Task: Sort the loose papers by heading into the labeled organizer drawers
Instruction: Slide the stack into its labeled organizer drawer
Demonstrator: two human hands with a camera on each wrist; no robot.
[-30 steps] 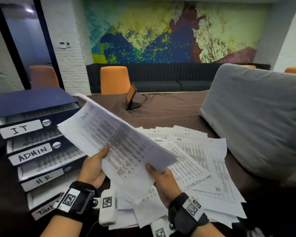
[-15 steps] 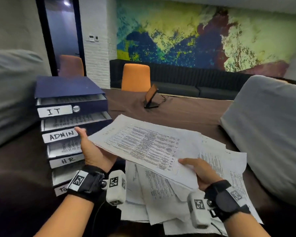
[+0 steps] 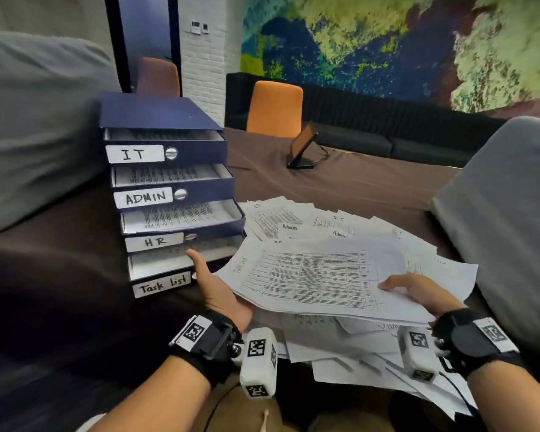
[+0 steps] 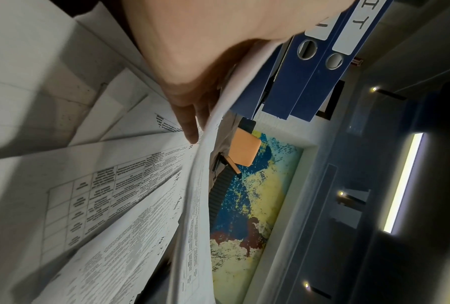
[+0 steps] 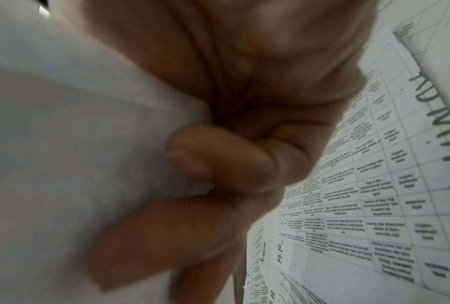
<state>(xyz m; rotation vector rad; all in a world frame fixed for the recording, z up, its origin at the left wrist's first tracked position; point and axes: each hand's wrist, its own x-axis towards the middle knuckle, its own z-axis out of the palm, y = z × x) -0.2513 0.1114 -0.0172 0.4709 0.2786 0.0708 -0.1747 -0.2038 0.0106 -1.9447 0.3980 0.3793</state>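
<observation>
Colourful mural [image 3: 387, 42], orange chair [image 3: 275, 107], dark sofa [image 3: 371, 132].

Loose papers [image 3: 340, 232] sprawl beside the blue organizer [image 3: 169, 169] (four drawers ajar).

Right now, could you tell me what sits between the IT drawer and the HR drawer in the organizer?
The ADMIN drawer, part open with printed sheets inside; the head view shows it between IT and HR.

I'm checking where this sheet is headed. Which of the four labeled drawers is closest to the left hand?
The bottom drawer, labeled Task list: the left hand is level with it, thumb by its front. IT, ADMIN and HR sit higher.
</observation>
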